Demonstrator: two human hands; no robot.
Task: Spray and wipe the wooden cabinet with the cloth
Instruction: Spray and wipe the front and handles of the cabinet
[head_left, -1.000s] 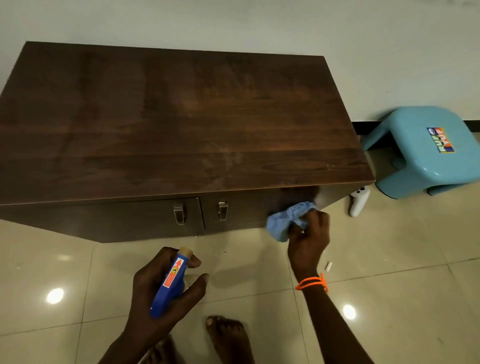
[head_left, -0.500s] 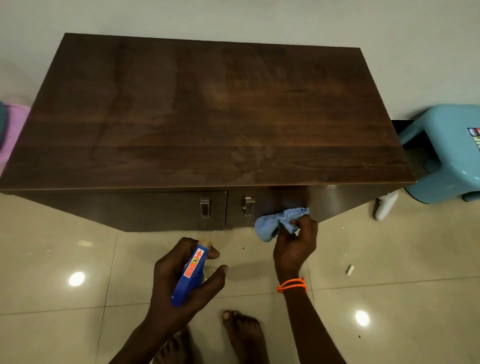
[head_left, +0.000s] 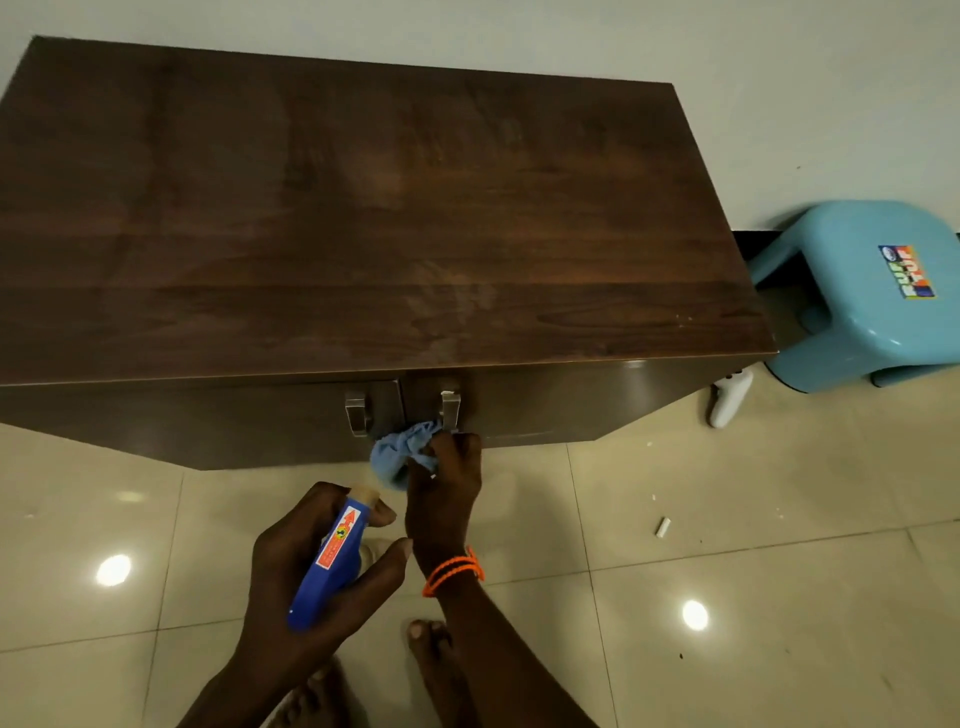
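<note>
A dark wooden cabinet (head_left: 363, 218) stands against a pale wall and fills most of the head view; everything else is placed from it. Its broad top shows faint streaks and a dull smear toward the front right. On the front face, two metal handles sit close together near the middle, the left handle (head_left: 356, 413) on one door and the right handle (head_left: 450, 408) on the next.

In front of the cabinet and a little left of the handles, the left hand (head_left: 311, 571) is wrapped around a blue spray bottle (head_left: 332, 561) with an orange arrow label. The fingers curl about the bottle's body, the thumb lies along its near side, and the pale nozzle end points toward the cabinet front without touching it.

Just right of that, the right hand (head_left: 441, 493) is closed on a bunched light blue cloth (head_left: 402, 449), pressing it against the cabinet front just below the two handles, with the cloth's upper edge touching the right handle. An orange band (head_left: 453, 571) circles that wrist. Bare feet (head_left: 431, 654) stand on the glossy beige tiled floor (head_left: 779, 597) below the hands.

On the floor beyond the cabinet's right front corner lies a small white scrap (head_left: 662, 527). A white object (head_left: 730, 397) rests at the cabinet's right end, and beside it a light blue plastic stool (head_left: 867, 291) with a colourful sticker stands near the wall.
</note>
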